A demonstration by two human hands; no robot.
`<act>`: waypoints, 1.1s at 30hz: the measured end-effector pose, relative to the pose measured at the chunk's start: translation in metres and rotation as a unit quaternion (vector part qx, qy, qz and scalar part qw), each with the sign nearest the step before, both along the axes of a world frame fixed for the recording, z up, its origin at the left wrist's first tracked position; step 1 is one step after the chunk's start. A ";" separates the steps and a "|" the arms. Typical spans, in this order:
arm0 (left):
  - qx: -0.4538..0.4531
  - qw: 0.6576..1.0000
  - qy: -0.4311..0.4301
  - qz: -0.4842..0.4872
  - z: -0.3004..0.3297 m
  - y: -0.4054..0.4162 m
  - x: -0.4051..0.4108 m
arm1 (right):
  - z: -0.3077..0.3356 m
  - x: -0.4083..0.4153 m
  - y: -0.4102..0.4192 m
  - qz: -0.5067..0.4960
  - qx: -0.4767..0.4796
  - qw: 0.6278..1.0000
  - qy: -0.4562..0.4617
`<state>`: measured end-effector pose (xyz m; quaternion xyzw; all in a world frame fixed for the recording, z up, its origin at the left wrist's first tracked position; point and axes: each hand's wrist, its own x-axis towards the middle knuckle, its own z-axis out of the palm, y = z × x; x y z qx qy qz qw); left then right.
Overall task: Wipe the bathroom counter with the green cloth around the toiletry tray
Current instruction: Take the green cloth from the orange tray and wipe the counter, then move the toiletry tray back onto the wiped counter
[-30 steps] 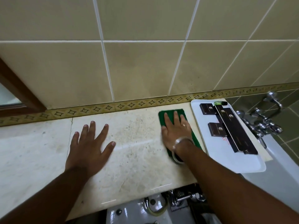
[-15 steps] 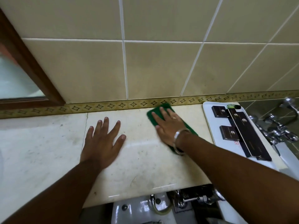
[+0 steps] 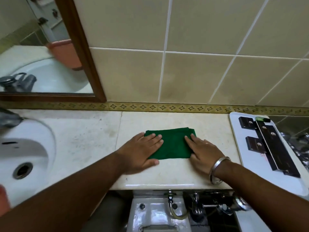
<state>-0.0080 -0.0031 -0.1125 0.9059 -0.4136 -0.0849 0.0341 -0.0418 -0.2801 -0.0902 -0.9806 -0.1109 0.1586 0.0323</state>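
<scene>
white oval basin (image 3: 25, 148) sitting at far left under wood-framed mirror (image 3: 41, 47) | beige stone desk (image 3: 87, 136) lying below tan tiled wall (image 3: 192, 72) | left hand (image 3: 142, 151) and right hand (image 3: 203, 152) pressing flat, fingers extended, on folded green cloth (image 3: 172, 144) mid-desk | white rectangular toiletry tray (image 3: 247, 163) lying at right edge

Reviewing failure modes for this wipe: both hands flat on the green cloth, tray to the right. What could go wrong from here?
1. A rightward stroke could push the green cloth or right hand into the white tray, which overhangs the counter's front edge and might slide off.
2. The dark boxes lie loose on it and could scatter.
3. The left hand covers only one end, so the cloth may bunch.
</scene>
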 end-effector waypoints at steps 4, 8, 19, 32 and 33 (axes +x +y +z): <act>0.035 0.999 -0.002 0.036 0.005 0.058 -0.010 | -0.006 0.048 0.061 0.058 -0.023 0.998 -0.031; 0.113 0.980 0.013 0.166 0.026 0.178 -0.014 | -0.016 0.091 0.189 0.157 0.003 0.987 -0.016; 0.211 0.943 0.024 0.256 0.045 0.226 -0.025 | 0.004 0.088 0.259 0.238 -0.025 0.970 -0.043; -0.146 0.948 0.139 0.248 0.041 -0.173 0.017 | 0.025 -0.078 -0.013 -0.526 0.543 0.642 0.128; -0.133 0.951 0.147 0.239 0.041 -0.207 0.022 | 0.021 -0.088 -0.036 -0.561 0.525 0.623 0.147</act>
